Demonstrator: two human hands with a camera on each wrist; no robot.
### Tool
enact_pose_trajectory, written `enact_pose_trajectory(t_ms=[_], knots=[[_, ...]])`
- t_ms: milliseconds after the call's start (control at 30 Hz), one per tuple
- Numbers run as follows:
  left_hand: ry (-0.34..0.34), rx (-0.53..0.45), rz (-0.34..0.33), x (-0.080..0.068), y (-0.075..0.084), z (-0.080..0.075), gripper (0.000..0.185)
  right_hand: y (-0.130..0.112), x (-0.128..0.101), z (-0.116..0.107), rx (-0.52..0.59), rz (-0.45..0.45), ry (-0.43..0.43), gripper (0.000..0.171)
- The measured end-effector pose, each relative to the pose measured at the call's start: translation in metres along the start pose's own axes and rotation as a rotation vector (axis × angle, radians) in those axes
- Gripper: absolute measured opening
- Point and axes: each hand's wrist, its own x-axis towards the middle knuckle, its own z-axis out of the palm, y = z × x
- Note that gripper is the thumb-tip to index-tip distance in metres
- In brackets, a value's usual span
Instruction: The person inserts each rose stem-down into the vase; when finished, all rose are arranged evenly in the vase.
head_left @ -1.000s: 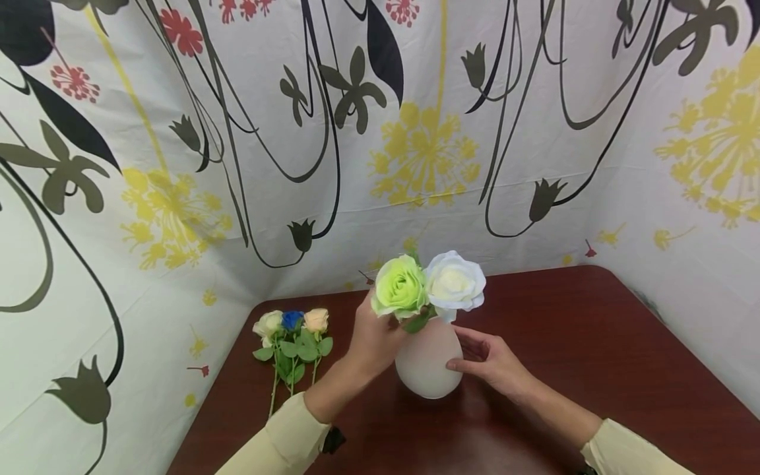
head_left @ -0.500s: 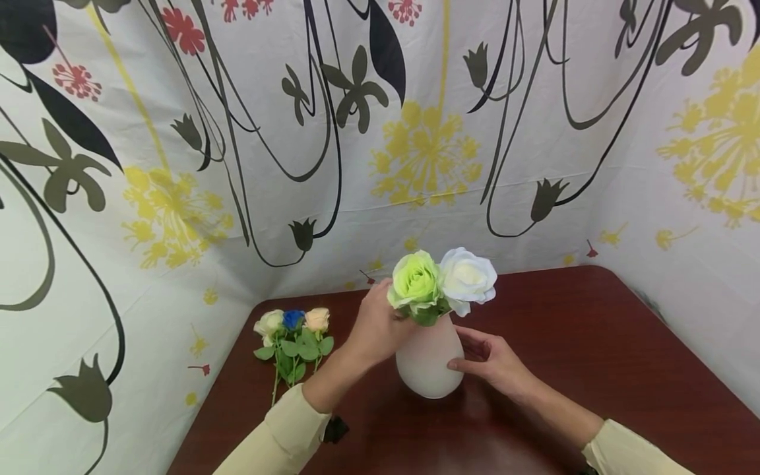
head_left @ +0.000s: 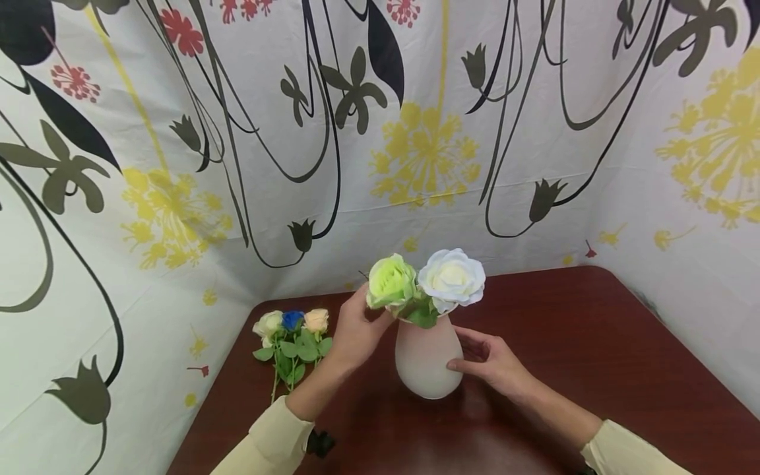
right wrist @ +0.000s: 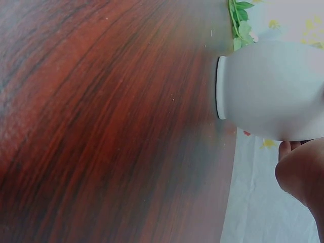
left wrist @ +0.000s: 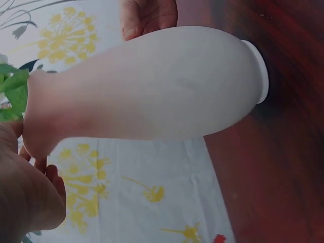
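Observation:
A pale, frosted vase stands upright on the table. From its mouth rise a green rose, leaning left, and a white rose on the right. My left hand is at the left of the mouth, thumb by the rim and fingers reaching behind the green rose, whose base it holds; the fingertips are hidden. The left wrist view shows this left hand beside the flared rim and a green leaf. My right hand holds the vase's right side, thumb in front, fingers behind.
Three more roses lie at the table's left: a cream rose, a blue rose and a peach rose, with leafy stems. Patterned cloth surrounds the dark red-brown table at the back and sides.
My left hand first shifts right, then back left and slightly down, and both rose heads swing with it. The green rose now leans over the vase's left rim. My right hand and the vase stay put.

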Motion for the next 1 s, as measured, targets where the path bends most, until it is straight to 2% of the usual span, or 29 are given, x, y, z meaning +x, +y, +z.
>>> enact_pose_trajectory(t_ms=[133,267,467,600,700,833,1000], knots=[[0.034,-0.117,-0.089,-0.005,-0.008,-0.008,0.038,0.001,0.0,0.0,0.01,0.007,-0.001,0.069],[0.082,-0.171,-0.145,-0.008,-0.017,-0.019,0.028,0.001,0.0,0.0,0.01,0.008,-0.001,0.069],[0.219,-0.277,-0.244,-0.013,-0.034,-0.046,0.03,-0.001,0.0,0.001,0.0,0.006,0.002,0.069],[0.319,-0.375,-0.33,-0.018,-0.05,-0.067,0.034,-0.001,0.0,0.001,0.001,0.006,0.005,0.068],[0.368,-0.423,-0.407,-0.024,-0.062,-0.08,0.037,-0.002,0.0,0.001,0.002,0.008,0.007,0.069],[0.404,-0.42,-0.504,-0.033,-0.079,-0.092,0.04,-0.002,-0.001,0.001,-0.002,0.011,0.006,0.069],[0.464,-0.416,-0.595,-0.043,-0.097,-0.101,0.041,-0.003,0.0,0.001,0.001,0.012,-0.002,0.069]])
